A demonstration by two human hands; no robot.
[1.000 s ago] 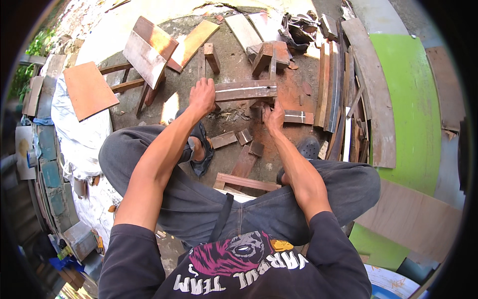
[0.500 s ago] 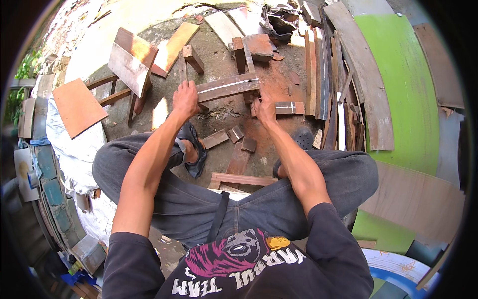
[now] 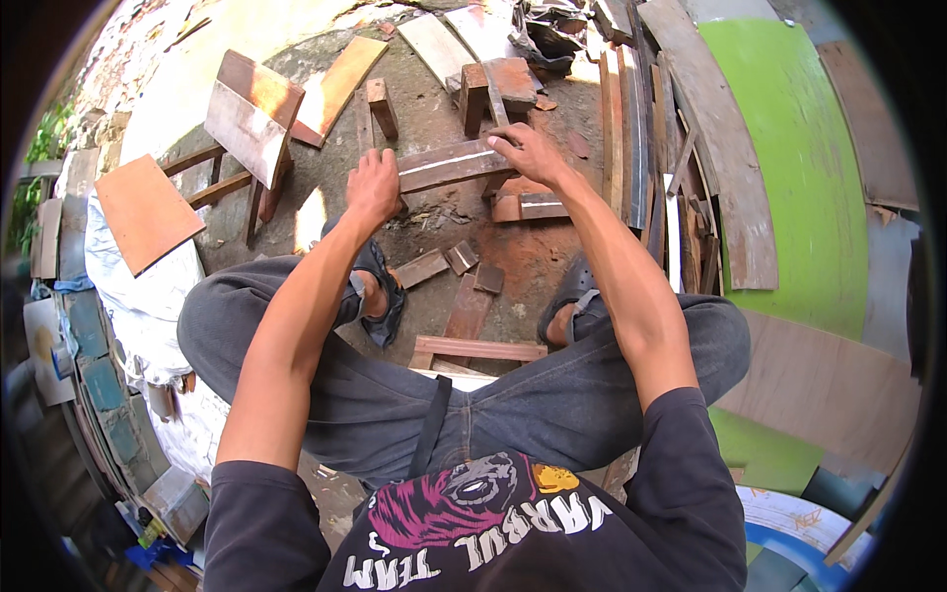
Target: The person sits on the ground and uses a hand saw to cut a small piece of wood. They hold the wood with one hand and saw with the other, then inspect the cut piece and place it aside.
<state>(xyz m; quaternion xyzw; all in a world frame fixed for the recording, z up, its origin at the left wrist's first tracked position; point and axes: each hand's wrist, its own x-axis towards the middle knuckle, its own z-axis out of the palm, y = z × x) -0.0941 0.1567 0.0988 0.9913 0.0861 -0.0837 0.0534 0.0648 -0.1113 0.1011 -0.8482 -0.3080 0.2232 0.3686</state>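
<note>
In front of me is a small wooden frame with a brown crosspiece (image 3: 446,172) marked by a pale line along its length. Upright legs rise behind it, a short post (image 3: 382,107) at the left and a thicker one (image 3: 473,97) at the right. My left hand (image 3: 374,185) is closed round the crosspiece's left end. At its right end my right hand (image 3: 529,156) grips from above, thumb and fingers over the corner. A short wooden block (image 3: 528,206) with a pale stripe lies on the ground just below the right end.
Offcuts (image 3: 422,268) and a grooved strip (image 3: 480,350) lie between my feet. A wooden chair (image 3: 247,123) stands left, near an orange-brown panel (image 3: 148,212). Long planks (image 3: 619,138) and a green board (image 3: 789,148) line the right. A brick (image 3: 513,81) sits behind the frame.
My right hand has moved up from beneath the crosspiece's right end to its top. The striped block has shifted left and turned slightly. My left hand has hardly moved.
</note>
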